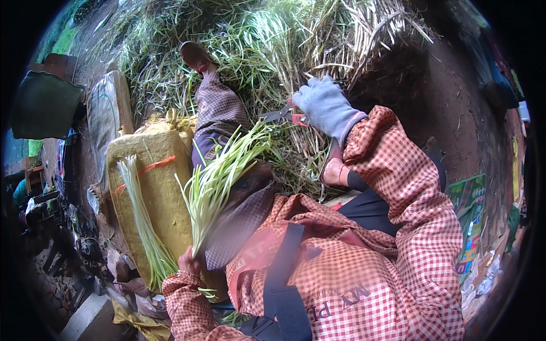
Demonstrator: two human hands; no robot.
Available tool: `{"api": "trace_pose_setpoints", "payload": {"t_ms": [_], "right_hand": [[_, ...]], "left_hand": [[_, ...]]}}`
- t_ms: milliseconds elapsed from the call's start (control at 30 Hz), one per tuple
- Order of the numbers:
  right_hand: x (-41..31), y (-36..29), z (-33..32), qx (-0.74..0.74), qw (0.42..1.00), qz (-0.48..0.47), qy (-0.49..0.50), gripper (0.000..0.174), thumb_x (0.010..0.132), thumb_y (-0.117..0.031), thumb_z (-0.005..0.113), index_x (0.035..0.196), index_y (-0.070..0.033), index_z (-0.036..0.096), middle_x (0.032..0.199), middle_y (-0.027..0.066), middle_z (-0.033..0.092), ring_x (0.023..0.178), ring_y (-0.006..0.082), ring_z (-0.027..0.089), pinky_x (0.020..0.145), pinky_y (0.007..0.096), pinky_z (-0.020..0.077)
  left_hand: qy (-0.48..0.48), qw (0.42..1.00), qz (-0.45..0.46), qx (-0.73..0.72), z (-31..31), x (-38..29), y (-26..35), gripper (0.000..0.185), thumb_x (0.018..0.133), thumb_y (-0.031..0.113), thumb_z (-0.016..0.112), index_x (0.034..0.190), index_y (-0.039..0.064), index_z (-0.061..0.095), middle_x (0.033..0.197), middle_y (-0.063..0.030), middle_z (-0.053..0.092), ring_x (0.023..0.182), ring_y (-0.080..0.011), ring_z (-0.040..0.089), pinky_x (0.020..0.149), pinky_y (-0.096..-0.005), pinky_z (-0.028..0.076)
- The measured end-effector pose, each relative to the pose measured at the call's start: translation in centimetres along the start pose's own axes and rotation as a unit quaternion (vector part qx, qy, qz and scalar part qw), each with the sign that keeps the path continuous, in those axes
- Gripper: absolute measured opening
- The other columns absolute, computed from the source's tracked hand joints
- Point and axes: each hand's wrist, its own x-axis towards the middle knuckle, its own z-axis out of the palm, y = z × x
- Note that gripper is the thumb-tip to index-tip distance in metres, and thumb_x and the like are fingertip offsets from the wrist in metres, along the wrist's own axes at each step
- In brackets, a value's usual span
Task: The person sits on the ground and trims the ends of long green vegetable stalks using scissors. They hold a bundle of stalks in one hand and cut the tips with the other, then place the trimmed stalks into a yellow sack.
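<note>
My bare left hand (pixel 190 262) grips one end of a bunch of long pale-green plant stems (pixel 213 187), which slants up and away across my lap. My right hand (pixel 326 108), in a grey knitted glove, holds scissors (pixel 279 114) with red handles and dark blades. The blades point left, close to the far tips of the bunch; whether they touch is hard to tell. Beside my left hand a second bundle of pale stems (pixel 143 217) lies along a stuffed yellow woven sack (pixel 170 183). A red-orange strip (pixel 158 164) lies across the sack, partly under that bundle.
A wide heap of cut green plants (pixel 239 55) spreads ahead, with a pile of pale dry stalks (pixel 375 30) at its right. A whitish sack (pixel 104 123) lies at left. A concrete block (pixel 91 319) and crumpled plastic lie near the lower left. A printed sheet (pixel 469 217) lies at right.
</note>
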Motion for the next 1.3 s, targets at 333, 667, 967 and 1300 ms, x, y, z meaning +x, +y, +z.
{"api": "trace_pose_setpoints", "payload": {"t_ms": [333, 667, 967, 1300], "right_hand": [[-0.3, 2.0, -0.7, 0.041, 0.999, 0.017, -0.016, 0.026, 0.069, -0.034, 0.068, 0.086, -0.015, 0.063, 0.080, 0.0016, 0.062, 0.086, 0.0220, 0.058, 0.074, 0.0385, 0.0430], [0.8, -2.5, 0.9, 0.037, 0.997, -0.024, -0.062, 0.013, 0.074, -0.027, 0.064, 0.080, -0.015, 0.064, 0.077, -0.0001, 0.063, 0.084, 0.0199, 0.059, 0.076, 0.0360, 0.0427], [-3.5, 2.0, -1.5, 0.061, 0.978, 0.112, -0.167, 0.035, 0.072, -0.042, 0.069, 0.092, -0.015, 0.063, 0.086, 0.0040, 0.063, 0.089, 0.0236, 0.059, 0.077, 0.0387, 0.0444], [-2.2, -3.6, -0.1, 0.037, 0.999, 0.004, 0.015, 0.014, 0.077, -0.021, 0.059, 0.090, -0.015, 0.062, 0.086, 0.0014, 0.061, 0.089, 0.0195, 0.057, 0.076, 0.0374, 0.0424]], "left_hand": [[-0.001, 1.000, -0.006, -0.016, 0.0, 0.0, 0.1, 0.017, 0.085, 0.025, 0.055, 0.090, 0.009, 0.059, 0.071, -0.0214, 0.059, 0.071, -0.0431, 0.059, 0.058, -0.0471, 0.045], [0.012, 0.997, 0.016, -0.068, 0.1, -0.2, -0.8, 0.015, 0.085, 0.018, 0.054, 0.093, 0.009, 0.061, 0.075, -0.0218, 0.059, 0.074, -0.0420, 0.059, 0.060, -0.0429, 0.046], [-0.193, 0.929, -0.282, -0.144, 1.1, -4.9, -3.9, 0.010, 0.073, 0.006, 0.055, 0.081, 0.005, 0.061, 0.070, -0.0055, 0.059, 0.065, -0.0174, 0.058, 0.056, -0.0277, 0.046], [-0.114, 0.886, -0.271, -0.359, 4.2, -7.6, -3.9, 0.003, 0.070, 0.006, 0.058, 0.069, 0.005, 0.055, 0.054, -0.0018, 0.052, 0.045, -0.0134, 0.050, 0.040, -0.0275, 0.038]]}}
